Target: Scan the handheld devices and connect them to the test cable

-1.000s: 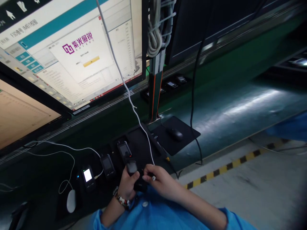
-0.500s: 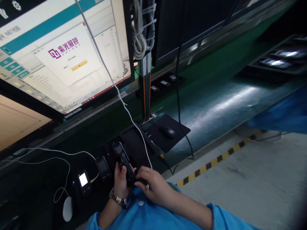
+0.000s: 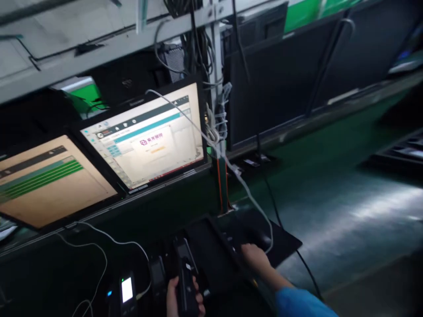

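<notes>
My left hand (image 3: 172, 297), at the bottom centre, has its fingers wrapped round a long black handheld device (image 3: 187, 286) with a small white label. Farther right, over the edge of the black mouse pad (image 3: 284, 242), my right hand (image 3: 256, 257) is closed. A thin white cable (image 3: 249, 193) hangs down from the monitor and loops into that hand; its plug end is hidden. A dark mouse (image 3: 259, 237) lies just beyond the fingers. Left of the held device lie a black handset (image 3: 158, 270) and another handset with a lit white screen (image 3: 127, 289).
Two lit monitors stand at the back, the right one (image 3: 148, 145) showing a pop-up window and the left one (image 3: 56, 180) green rows. A black tray (image 3: 211, 251) lies between my hands. Dark monitors (image 3: 274, 88) and a cable-wrapped post (image 3: 218, 101) stand to the right.
My right hand has moved away from the device, to the right towards the mouse, with the white cable following. My left hand keeps the device. The head view has tilted up.
</notes>
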